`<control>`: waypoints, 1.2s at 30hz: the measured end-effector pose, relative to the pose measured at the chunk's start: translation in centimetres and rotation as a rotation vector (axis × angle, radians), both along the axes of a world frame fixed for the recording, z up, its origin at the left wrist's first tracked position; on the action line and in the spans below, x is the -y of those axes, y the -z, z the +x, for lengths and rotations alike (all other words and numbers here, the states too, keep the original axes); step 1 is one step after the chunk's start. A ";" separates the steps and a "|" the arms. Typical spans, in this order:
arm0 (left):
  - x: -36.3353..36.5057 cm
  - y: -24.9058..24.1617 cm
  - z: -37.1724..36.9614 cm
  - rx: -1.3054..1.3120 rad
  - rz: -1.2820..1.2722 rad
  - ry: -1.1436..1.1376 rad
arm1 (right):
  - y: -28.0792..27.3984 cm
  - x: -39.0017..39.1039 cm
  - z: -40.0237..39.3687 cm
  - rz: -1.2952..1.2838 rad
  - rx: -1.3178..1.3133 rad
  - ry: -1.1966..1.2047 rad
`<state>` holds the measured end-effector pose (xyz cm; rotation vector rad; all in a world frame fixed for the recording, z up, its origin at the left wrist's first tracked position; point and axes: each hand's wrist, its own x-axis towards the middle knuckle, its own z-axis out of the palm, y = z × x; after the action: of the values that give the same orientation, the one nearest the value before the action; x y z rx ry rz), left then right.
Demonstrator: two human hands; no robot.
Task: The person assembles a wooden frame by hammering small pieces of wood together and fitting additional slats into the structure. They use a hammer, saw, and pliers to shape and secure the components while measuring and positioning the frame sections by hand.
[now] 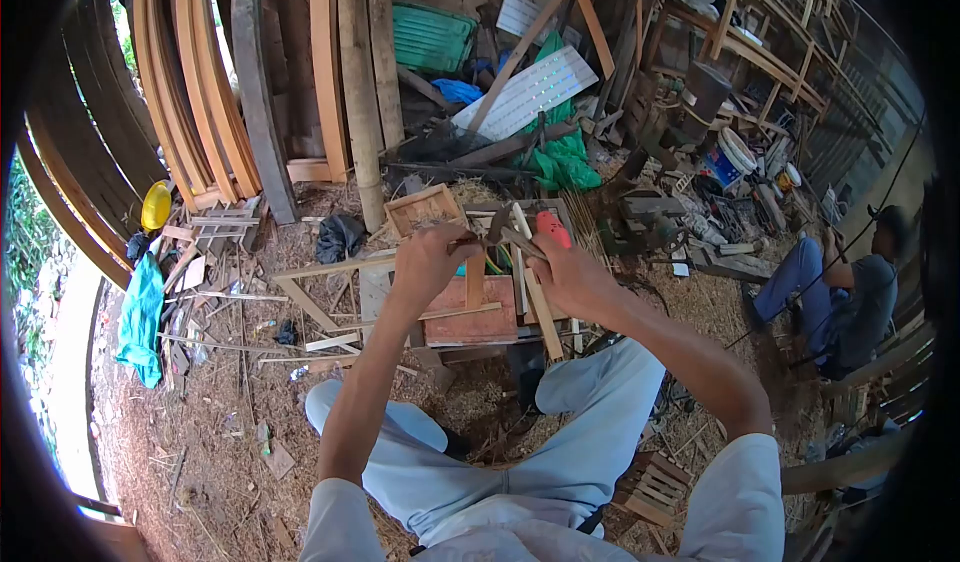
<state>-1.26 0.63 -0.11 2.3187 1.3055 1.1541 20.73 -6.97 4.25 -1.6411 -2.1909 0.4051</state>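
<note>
My left hand [435, 259] is closed, thumb and fingers pinched together above a low wooden workbench [470, 324]. What it pinches is too small and dark to make out. My right hand [572, 280] is wrapped round the handle of a hammer, whose dark head [497, 226] points toward my left hand. Between the hands, a short wooden piece [474, 284] stands on the bench beside a thin strip [460, 311]. Just beyond my right hand lies a red tool [552, 227], partly hidden. A wooden slat [543, 317] runs under the right hand.
An open wooden box [424, 209] sits behind the bench. Wood shavings and offcuts cover the ground. Wooden frames [205, 92] lean at the left, near a bamboo post [360, 102]. A seated person [850, 292] is at the right. A green crate [433, 39] stands at the back.
</note>
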 end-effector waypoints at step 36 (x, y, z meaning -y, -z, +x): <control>1.4 2.3 2.4 -0.100 0.365 -0.058 | 6.2 -7.2 -2.1 0.005 -0.698 0.224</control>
<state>1.10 -0.77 -2.37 2.6384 1.2931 1.4129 18.66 0.22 -1.98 -1.4295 -1.4773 0.7668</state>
